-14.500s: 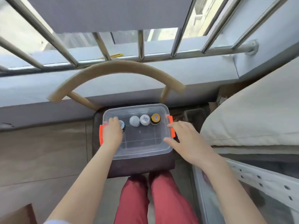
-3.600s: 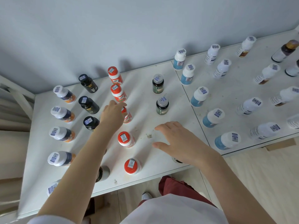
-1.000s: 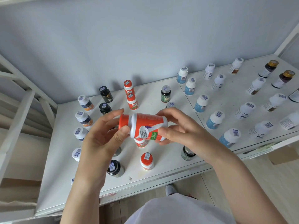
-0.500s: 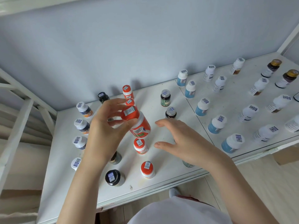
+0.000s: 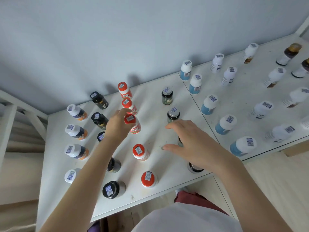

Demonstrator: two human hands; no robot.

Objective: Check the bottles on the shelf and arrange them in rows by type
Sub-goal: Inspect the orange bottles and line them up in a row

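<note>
- Your left hand's fingers (image 5: pixel 123 113) are curled round the cap end of the red-capped bottle (image 5: pixel 134 127). The left hand (image 5: pixel 115 128) grips it from its left side.
- The bottle leans slightly. You cannot tell whether its base touches the shelf (image 5: pixel 155 104).
- It stands third in a line of five red caps: two rear red bottles (image 5: pixel 128 104) behind it toward the wall, two front red bottles (image 5: pixel 139 151) nearer you.
- Your right hand (image 5: pixel 195 146) hovers to the right of the held bottle, apart from it. Its fingers (image 5: pixel 173 125) are spread and hold nothing.
- The green-labelled dark bottles (image 5: pixel 167 96) stand right of the held bottle, beyond that hand.
- The black-capped bottles (image 5: pixel 98 99) stand just left of the held bottle, and the orange-labelled bottles (image 5: pixel 76 112) are further left.
- The blue-labelled bottles (image 5: pixel 208 104) stand well to its right.
</note>
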